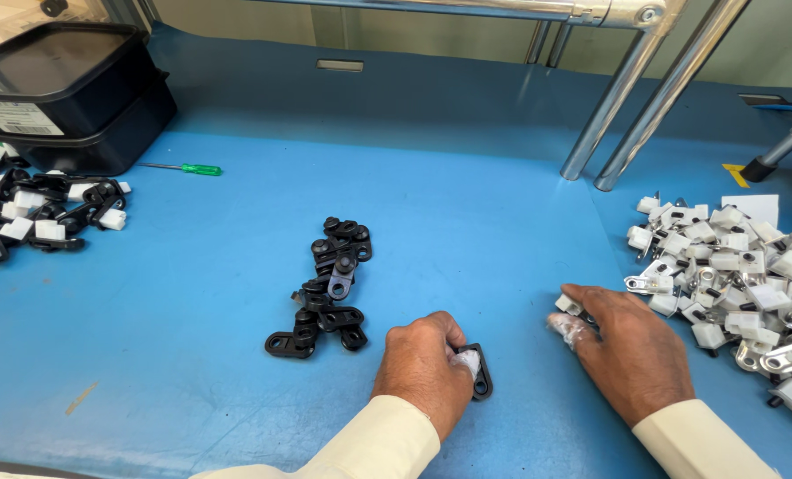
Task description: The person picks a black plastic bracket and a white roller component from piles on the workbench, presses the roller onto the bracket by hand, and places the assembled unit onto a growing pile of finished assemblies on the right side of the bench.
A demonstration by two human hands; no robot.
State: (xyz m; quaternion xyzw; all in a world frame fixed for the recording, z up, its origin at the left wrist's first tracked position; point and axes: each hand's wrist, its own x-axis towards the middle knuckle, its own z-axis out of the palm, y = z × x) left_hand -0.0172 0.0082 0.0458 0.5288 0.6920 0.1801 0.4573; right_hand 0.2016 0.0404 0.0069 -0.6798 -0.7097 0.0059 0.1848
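Across blue worktop (467, 222), metal legs (622, 98) behind

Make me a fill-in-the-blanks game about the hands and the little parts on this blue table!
1. The left hand presses a ____ plastic bracket on the table.
2. The right hand picks a small ____ part beside the big pile.
3. The screwdriver has a ____ handle.

Missing words: black; white; green

Blue worktable (467, 222) under even light, shiny metal frame tubes (626, 98), pale wall (431, 35) behind.
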